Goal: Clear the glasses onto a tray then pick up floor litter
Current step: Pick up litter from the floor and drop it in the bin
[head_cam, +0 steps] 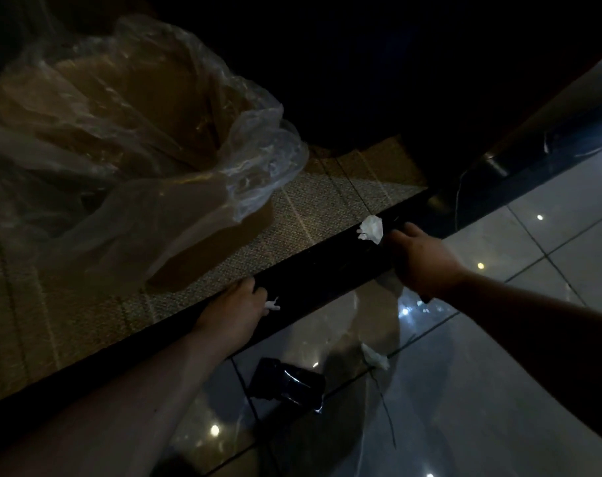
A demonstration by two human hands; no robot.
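- The scene is dim; a dark strip (313, 270) runs diagonally between a woven carpet (310, 215) on the upper left and glossy floor tiles (499, 390) on the lower right.
- The left hand (232, 313) lies on the strip at the carpet's edge, knuckles up.
- Its fingers (258, 294) are curled together around a small white scrap (272, 305), which pokes out on the right side of the hand.
- The right hand (421, 259) reaches across the strip further up, palm down.
- Its fingers (401, 235) are bent down and close together; the tips are just beside a crumpled white tissue (372, 228), and I cannot tell whether they touch it or pinch it.
- The tissue sits on the strip, near the carpet border.
- A second white wad (375, 356) shows on the tiles below the right hand; whether it is a real piece or a reflection is unclear.
- A dark crumpled wrapper (287, 382) lies on the tiles between the two forearms.
- A cardboard box (217, 246) lined with a clear plastic bag (148, 132) stands on the carpet to the upper left, well apart from the right hand, its mouth open.
- Small bright light spots reflect in the tiles.
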